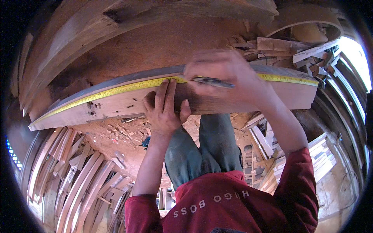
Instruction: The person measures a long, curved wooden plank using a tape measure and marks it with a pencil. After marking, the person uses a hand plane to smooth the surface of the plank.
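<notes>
A long wooden plank lies crosswise in front of me at waist height. A yellow measuring tape runs along its upper edge. My left hand presses flat on the plank's near face, fingers up against the tape. My right hand is blurred and holds a dark pencil with its tip at the tape near the plank's middle.
Piles of curved wooden slats lie on the floor at the left. More cut boards and offcuts are stacked at the right and far right. Sawdust and chips cover the floor under the plank. Large timber slabs stand behind it.
</notes>
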Action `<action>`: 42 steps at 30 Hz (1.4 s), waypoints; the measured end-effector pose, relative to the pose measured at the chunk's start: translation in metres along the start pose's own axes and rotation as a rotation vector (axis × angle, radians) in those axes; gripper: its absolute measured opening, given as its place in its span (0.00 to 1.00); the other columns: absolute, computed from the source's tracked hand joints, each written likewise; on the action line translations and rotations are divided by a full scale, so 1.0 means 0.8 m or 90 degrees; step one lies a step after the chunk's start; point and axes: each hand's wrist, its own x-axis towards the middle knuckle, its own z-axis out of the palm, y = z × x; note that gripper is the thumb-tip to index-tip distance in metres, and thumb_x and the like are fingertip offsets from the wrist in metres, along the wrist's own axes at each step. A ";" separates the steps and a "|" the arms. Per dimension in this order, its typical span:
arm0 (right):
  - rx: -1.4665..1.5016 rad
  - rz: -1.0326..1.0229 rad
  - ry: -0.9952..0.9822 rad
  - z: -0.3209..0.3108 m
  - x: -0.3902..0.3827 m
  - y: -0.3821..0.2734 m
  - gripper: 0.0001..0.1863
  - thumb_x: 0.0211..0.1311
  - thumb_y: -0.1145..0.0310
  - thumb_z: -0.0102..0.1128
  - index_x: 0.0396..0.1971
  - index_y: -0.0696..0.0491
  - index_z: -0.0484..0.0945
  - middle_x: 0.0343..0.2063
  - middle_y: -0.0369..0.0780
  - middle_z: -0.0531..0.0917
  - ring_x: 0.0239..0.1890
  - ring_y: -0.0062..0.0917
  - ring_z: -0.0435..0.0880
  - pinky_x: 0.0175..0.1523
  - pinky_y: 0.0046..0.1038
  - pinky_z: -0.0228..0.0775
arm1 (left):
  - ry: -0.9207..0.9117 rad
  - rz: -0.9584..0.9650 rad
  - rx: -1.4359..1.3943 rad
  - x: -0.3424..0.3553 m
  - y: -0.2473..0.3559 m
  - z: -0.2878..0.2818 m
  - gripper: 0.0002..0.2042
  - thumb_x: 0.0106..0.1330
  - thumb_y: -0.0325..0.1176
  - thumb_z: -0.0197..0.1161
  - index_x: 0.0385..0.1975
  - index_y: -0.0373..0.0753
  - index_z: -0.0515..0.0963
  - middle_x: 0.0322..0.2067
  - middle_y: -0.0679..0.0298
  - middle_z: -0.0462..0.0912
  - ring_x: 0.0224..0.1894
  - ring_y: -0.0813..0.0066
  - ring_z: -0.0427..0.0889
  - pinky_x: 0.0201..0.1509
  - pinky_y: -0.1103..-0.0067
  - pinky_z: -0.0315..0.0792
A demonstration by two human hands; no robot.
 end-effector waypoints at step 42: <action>-0.069 0.113 0.081 -0.126 -0.148 0.029 0.09 0.47 0.76 0.70 0.31 0.56 0.82 0.33 0.39 0.86 0.38 0.28 0.86 0.44 0.30 0.79 | -0.082 0.014 0.004 0.040 0.126 0.035 0.29 0.61 0.56 0.59 0.59 0.48 0.77 0.56 0.67 0.75 0.43 0.58 0.75 0.45 0.63 0.67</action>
